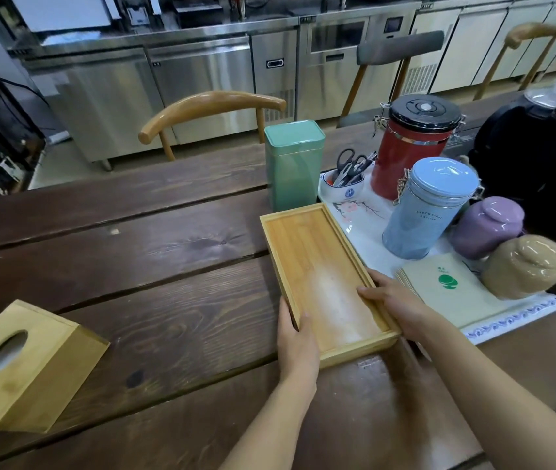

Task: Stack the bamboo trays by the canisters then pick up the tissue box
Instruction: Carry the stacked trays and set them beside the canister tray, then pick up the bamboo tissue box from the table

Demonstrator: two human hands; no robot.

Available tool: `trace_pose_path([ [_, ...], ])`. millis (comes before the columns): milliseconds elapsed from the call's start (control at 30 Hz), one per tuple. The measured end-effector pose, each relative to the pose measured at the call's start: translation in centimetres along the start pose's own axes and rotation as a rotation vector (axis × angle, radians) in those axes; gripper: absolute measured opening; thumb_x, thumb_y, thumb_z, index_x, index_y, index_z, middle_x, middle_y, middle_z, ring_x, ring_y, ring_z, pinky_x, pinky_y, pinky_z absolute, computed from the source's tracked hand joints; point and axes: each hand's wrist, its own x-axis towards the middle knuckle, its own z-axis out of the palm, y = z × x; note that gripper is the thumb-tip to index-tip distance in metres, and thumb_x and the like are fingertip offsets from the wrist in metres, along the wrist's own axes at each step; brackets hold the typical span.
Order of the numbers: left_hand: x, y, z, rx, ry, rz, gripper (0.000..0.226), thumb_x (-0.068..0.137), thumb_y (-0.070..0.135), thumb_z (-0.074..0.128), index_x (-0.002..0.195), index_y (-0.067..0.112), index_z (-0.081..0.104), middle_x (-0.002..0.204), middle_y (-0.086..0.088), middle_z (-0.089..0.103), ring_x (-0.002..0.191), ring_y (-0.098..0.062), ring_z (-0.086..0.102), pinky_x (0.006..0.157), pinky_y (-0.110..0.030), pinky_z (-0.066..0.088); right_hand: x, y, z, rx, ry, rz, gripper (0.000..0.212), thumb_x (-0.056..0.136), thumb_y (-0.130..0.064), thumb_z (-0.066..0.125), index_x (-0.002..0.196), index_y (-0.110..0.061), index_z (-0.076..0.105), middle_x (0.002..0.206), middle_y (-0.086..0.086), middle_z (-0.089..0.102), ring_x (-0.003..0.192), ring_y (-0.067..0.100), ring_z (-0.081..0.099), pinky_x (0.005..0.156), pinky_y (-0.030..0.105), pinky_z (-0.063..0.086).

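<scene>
A long bamboo tray (310,252) lies on the dark wooden table, its far end against a green tin (293,164). It looks like it rests on another tray, but I cannot tell for sure. My left hand (295,337) grips its near left rim with the thumb inside. My right hand (391,301) holds the near right rim, thumb over the edge. The canisters stand to the right: a red one (412,150), a blue one (429,205), a purple jar (486,227) and a tan jar (524,266). The bamboo tissue box (29,364) sits at the near left of the table.
A white patterned tray (514,317) carries the canisters, a stack of napkins (446,290) and a ceramic holder with scissors (346,179). A black coffee machine (541,147) stands at the far right. Wooden chairs (212,106) stand behind the table, with steel counters beyond.
</scene>
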Motion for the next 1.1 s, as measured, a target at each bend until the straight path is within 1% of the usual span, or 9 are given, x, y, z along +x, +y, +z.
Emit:
trace_pose_path([
  [167,0.4,0.1,0.2,0.011,-0.009,0.015,0.052,0.095,0.023,0.044,0.142,0.039,0.028,0.145,0.005,0.041,0.128,-0.019,0.041,0.107,-0.040,0.035,0.3,-0.6,-0.6,-0.015,-0.037,0.016,0.038,0.088,-0.001,0.051,0.122,-0.017,0.056,0.101,0.014,0.064,0.088,0.028,0.058,0.071,0.035,0.048],
  [467,0.8,0.3,0.7,0.004,-0.032,-0.003,0.053,0.097,0.024,0.040,0.143,0.042,0.022,0.147,0.006,0.037,0.129,-0.018,0.039,0.105,-0.037,0.032,0.7,-0.2,-1.0,0.003,-0.025,-0.014,0.039,0.089,0.000,0.049,0.115,-0.027,0.059,0.093,0.003,0.072,0.073,0.016,0.069,0.054,0.023,0.055],
  [600,0.8,0.2,0.8,0.003,-0.052,-0.021,0.054,0.097,0.026,0.038,0.144,0.044,0.016,0.150,0.007,0.032,0.133,-0.019,0.035,0.107,-0.039,0.030,0.8,0.0,-1.0,0.012,-0.048,-0.017,0.039,0.088,0.000,0.049,0.107,-0.032,0.063,0.091,0.002,0.073,0.073,0.017,0.069,0.055,0.024,0.055],
  [733,0.8,0.2,0.7,0.003,-0.062,-0.014,0.054,0.097,0.026,0.038,0.144,0.044,0.017,0.150,0.006,0.032,0.133,-0.019,0.035,0.109,-0.040,0.030,0.6,0.0,-1.1,0.007,-0.045,-0.022,0.039,0.088,0.000,0.049,0.100,-0.034,0.066,0.087,-0.001,0.075,0.073,0.015,0.070,0.056,0.024,0.056],
  [800,0.9,0.2,0.6,0.009,-0.069,-0.009,0.055,0.097,0.025,0.039,0.144,0.042,0.017,0.150,0.006,0.033,0.132,-0.019,0.036,0.108,-0.040,0.031,0.4,-0.1,-1.0,-0.028,-0.036,-0.025,0.038,0.089,-0.002,0.049,0.105,-0.033,0.065,0.089,-0.001,0.075,0.077,0.017,0.069,0.065,0.029,0.058],
  [867,0.8,0.4,0.4,0.023,-0.077,-0.002,0.056,0.095,0.025,0.042,0.144,0.041,0.020,0.148,0.006,0.035,0.130,-0.019,0.039,0.107,-0.040,0.034,0.0,-0.5,-0.8,-0.111,-0.015,-0.018,0.037,0.090,-0.005,0.049,0.118,-0.028,0.059,0.097,0.000,0.071,0.087,0.020,0.065,0.084,0.038,0.054],
  [933,0.8,0.9,-0.2,0.046,-0.072,0.013,0.056,0.093,0.030,0.046,0.143,0.039,0.023,0.148,0.006,0.037,0.130,-0.018,0.039,0.107,-0.041,0.034,-0.5,-1.2,-0.7,-0.274,0.028,-0.021,0.039,0.092,-0.012,0.050,0.130,-0.020,0.050,0.112,0.001,0.065,0.102,0.021,0.059,0.097,0.040,0.045],
  [1000,0.9,1.7,-1.3,0.083,-0.054,0.045,0.056,0.091,0.035,0.049,0.142,0.036,0.026,0.149,0.006,0.035,0.133,-0.017,0.035,0.108,-0.040,0.032,-0.8,-2.4,-0.6,-0.517,0.141,-0.071,0.045,0.091,-0.019,0.051,0.135,-0.013,0.042,0.130,0.006,0.054,0.116,0.023,0.051,0.100,0.037,0.039],
  [1100,1.2,3.4,-4.3,0.217,0.002,0.168,0.054,0.091,0.038,0.048,0.141,0.032,0.029,0.149,0.004,0.035,0.133,-0.016,0.035,0.108,-0.040,0.032,-1.1,-5.0,1.1,-0.774,0.272,-0.195,0.043,0.090,-0.020,0.050,0.130,-0.008,0.045,0.133,0.014,0.053,0.117,0.028,0.051,0.095,0.038,0.038],
])
